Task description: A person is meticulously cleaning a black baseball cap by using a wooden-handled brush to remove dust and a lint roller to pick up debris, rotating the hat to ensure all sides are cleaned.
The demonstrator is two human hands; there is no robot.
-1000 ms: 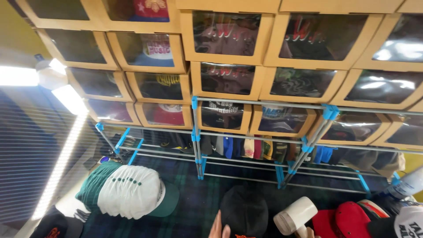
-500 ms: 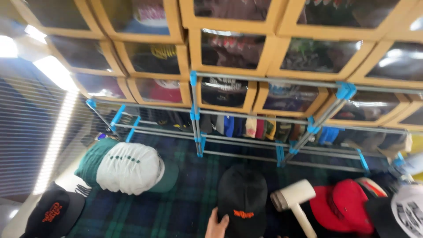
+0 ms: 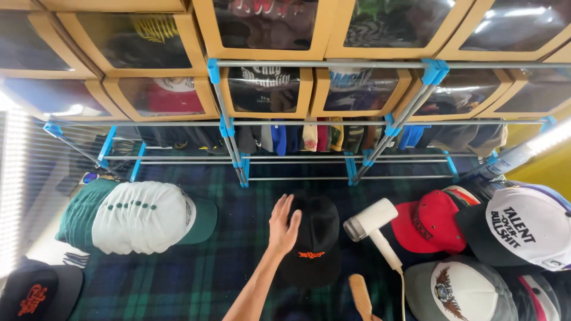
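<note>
We see a floor covered in a dark blue and green checked cloth [image 3: 196,279]. Behind it stands a low rack of grey metal bars [image 3: 309,123] with blue joints. Tan boxes with clear fronts [image 3: 264,89] are stacked on it in rows. Bright white light glows at the left edge [image 3: 12,178].

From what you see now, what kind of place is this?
Probably a cap seller's or collector's storage corner: stacked windowed boxes holding caps, a metal rack, and caps on a plaid cloth, the left hand on a black cap.
</note>
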